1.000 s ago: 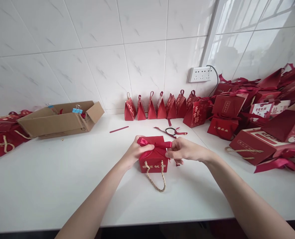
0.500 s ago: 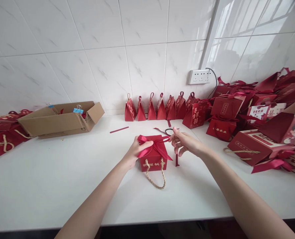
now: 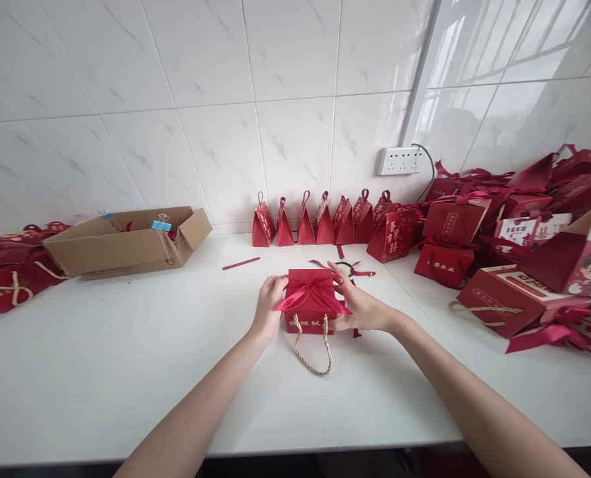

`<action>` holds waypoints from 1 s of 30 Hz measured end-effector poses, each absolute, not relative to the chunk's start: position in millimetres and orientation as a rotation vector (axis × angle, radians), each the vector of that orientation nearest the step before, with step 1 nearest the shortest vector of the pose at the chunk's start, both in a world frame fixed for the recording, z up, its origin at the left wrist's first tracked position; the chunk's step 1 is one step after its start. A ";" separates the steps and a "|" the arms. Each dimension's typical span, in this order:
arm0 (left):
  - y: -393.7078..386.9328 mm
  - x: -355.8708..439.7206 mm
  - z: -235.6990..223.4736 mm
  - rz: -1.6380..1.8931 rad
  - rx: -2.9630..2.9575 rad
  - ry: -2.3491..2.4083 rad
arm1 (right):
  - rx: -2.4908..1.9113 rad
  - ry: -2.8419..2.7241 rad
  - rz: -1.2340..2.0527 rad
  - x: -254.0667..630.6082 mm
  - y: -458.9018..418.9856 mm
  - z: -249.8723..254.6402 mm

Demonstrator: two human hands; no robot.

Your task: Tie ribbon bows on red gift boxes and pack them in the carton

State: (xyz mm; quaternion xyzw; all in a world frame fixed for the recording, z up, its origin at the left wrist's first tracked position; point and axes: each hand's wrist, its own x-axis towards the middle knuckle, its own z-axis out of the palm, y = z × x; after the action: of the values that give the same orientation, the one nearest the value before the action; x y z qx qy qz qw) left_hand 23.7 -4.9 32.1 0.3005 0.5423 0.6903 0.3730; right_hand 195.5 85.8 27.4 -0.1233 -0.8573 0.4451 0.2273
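A small red gift box (image 3: pixel 309 323) with gold characters sits on the white table between my hands. A bright red ribbon bow (image 3: pixel 307 292) is tied on its top, tails spreading to both sides. From its front a twisted gold rope handle (image 3: pixel 313 367) droops onto the table. My left hand (image 3: pixel 269 305) grips the box's left side, fingers curled at its upper edge. My right hand (image 3: pixel 358 304) is wrapped round the right side, thumb near the back corner. Parts of the fingers are hidden behind the box.
Several small triangular red boxes (image 3: pixel 306 226) line the wall. Red gift boxes (image 3: pixel 452 219) pile up at right. An open cardboard box (image 3: pixel 111 254) with blue binder clips stands left, beside more red boxes (image 3: pixel 11 272). Dark red strips (image 3: pixel 240 263) lie on the table (image 3: pixel 151 358).
My right hand has moved from the ribbon loop down to the box's right side. My left hand has shifted from the bow to the left side. The bow's tails are now spread out.
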 end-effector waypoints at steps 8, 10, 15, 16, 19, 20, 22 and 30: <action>-8.4 19.9 33.6 1.891 1.164 1.285 | -0.288 -2.213 0.581 189.8 98.8 12.4; -11.5 22.6 34.6 1.914 1.321 1.335 | -0.271 -2.184 0.559 190.1 98.5 13.4; -16.7 27.6 34.7 2.004 1.498 1.604 | -0.297 -2.188 0.603 190.0 95.3 15.3; -17.1 27.1 33.3 2.013 1.591 1.624 | -0.308 -2.188 0.617 189.6 94.9 14.9; -17.8 24.0 28.1 1.925 2.056 1.597 | -0.287 -2.172 0.635 188.8 94.4 13.8; -17.9 23.1 27.0 1.865 2.225 1.575 | -0.273 -2.166 0.631 188.7 94.3 13.6; -18.2 22.2 26.5 1.781 2.493 1.523 | -0.253 -2.147 0.615 188.9 93.9 13.9; -19.7 24.1 29.4 1.937 2.814 1.319 | -0.257 -2.091 0.676 188.0 93.3 12.8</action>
State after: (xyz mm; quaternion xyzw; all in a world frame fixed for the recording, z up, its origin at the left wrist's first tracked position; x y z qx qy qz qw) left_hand 24.1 -19.7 29.4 0.7425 0.3482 0.5111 -0.2573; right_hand 188.0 93.3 12.8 -0.1040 -0.8450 0.2730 0.4479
